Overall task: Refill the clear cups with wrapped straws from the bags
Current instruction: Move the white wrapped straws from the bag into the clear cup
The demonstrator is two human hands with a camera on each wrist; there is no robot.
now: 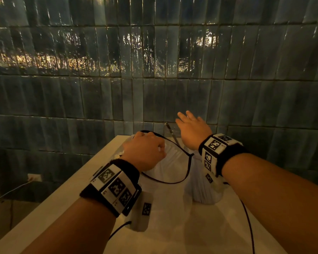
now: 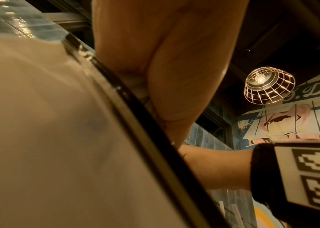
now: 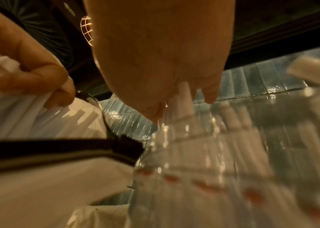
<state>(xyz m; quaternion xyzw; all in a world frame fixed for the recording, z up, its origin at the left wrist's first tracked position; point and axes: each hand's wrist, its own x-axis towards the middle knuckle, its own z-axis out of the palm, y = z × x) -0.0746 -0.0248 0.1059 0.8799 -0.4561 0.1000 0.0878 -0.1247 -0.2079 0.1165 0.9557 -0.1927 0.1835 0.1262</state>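
A white bag (image 1: 171, 167) with a black zip rim lies open on the pale table (image 1: 62, 198) by the wall. My left hand (image 1: 145, 151) is inside its mouth, fingers curled round a bunch of white wrapped straws (image 3: 28, 117); in the left wrist view the palm (image 2: 174, 77) sits against the bag's rim (image 2: 145, 131). Just right of the bag stands a clear cup (image 1: 204, 191) packed with straws. My right hand (image 1: 191, 129) hovers over it with straight fingers, and the fingertips (image 3: 209, 95) reach the straw tops in the cup (image 3: 204, 154).
A dark tiled wall (image 1: 154, 88) rises directly behind the table. A thin dark stick (image 1: 171, 132) leans on it behind the bag. The table's left edge drops to the floor, where a socket (image 1: 34, 177) and cables lie. A caged lamp (image 2: 268, 84) hangs overhead.
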